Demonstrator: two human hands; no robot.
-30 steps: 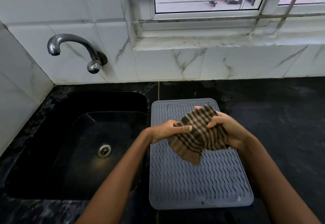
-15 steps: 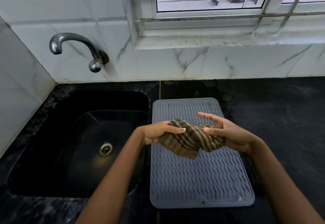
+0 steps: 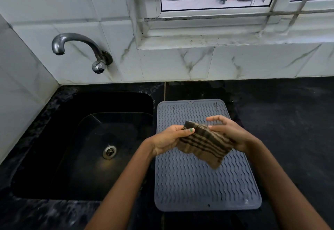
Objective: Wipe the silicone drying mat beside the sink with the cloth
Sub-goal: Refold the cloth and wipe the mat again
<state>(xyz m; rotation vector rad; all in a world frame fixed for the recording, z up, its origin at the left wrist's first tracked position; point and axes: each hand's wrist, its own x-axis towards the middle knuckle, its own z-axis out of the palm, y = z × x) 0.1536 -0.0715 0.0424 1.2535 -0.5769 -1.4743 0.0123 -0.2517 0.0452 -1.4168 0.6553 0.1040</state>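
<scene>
Both hands hold the striped cloth (image 3: 204, 144) in the air above the grey silicone drying mat (image 3: 202, 181), right of the sink (image 3: 54, 139): left hand (image 3: 169, 139) pinching, right hand (image 3: 229, 133) gripping loosely. Wiping with such a bunched cloth may push the light mat across the counter (image 3: 289, 121).

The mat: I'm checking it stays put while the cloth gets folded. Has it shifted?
No. The mat lies beside the sink as before, same gap between their edges.

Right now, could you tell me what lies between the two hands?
In the head view, the striped cloth spans from left hand to right hand, above the mat.
</scene>
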